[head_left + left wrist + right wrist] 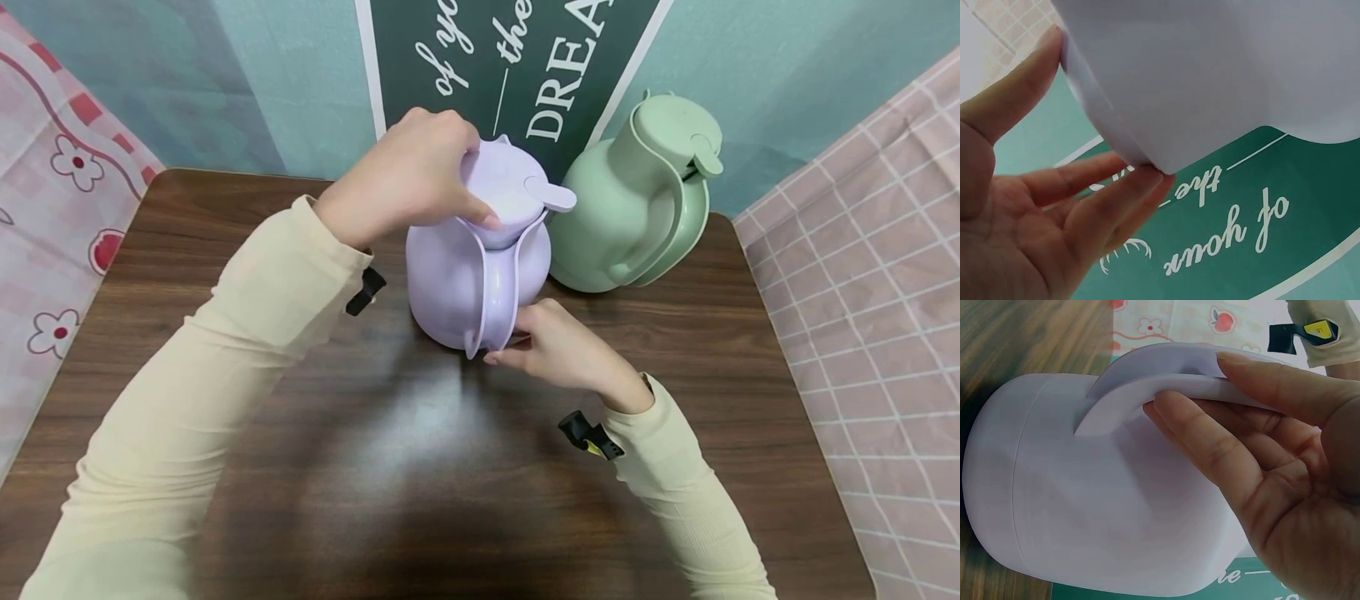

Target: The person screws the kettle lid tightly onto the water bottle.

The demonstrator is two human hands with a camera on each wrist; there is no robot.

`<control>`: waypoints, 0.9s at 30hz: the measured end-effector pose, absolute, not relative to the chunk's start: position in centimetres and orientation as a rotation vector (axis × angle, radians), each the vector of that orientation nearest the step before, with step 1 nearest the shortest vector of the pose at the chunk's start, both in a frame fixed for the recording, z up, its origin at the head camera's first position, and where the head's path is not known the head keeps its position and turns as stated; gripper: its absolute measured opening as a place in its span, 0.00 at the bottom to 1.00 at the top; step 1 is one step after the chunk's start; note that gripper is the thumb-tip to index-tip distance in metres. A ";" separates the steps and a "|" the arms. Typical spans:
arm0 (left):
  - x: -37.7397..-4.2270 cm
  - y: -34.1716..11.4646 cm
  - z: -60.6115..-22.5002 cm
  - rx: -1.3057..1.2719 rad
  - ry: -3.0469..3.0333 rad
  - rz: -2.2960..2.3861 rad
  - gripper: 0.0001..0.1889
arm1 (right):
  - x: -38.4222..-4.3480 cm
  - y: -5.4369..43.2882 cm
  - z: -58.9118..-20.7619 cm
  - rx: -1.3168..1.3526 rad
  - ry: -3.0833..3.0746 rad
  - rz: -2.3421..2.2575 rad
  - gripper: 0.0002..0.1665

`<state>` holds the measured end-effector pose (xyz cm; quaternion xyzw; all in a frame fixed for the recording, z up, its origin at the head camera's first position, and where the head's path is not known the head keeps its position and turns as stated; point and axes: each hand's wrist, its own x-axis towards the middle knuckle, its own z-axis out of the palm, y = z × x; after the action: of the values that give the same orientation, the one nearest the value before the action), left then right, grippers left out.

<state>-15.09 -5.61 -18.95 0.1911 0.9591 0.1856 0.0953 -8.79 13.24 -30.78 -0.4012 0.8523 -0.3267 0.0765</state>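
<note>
A lavender thermos jug [442, 287] stands on the brown wooden table, its handle [500, 287] facing the near side. My left hand [408, 175] grips the round lid [510, 187] at the top, thumb on the near side and fingertips around the far rim. In the left wrist view, the fingertips [1147, 178] touch the edge of the jug's top [1179, 81]. Low on the handle, my right hand [562, 350] holds on between thumb and fingers. The right wrist view shows the fingers under the handle [1147, 394] and the thumb over it.
A pale green jug [600, 200] of the same shape stands close behind on the right. A dark green board with white lettering [502, 67] is at the back. Patterned cloths border the table [450, 517] at left [75, 217] and right [862, 275].
</note>
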 end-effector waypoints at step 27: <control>-14.4 -5.0 -18.5 0.506 2.855 0.503 0.23 | -8.8 13.2 -30.7 -1.177 2.552 -0.986 0.07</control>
<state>-14.42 -4.98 -18.45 0.1709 0.9654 0.1702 0.0991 -8.79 13.18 -30.74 -0.3941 0.8540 -0.3298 0.0817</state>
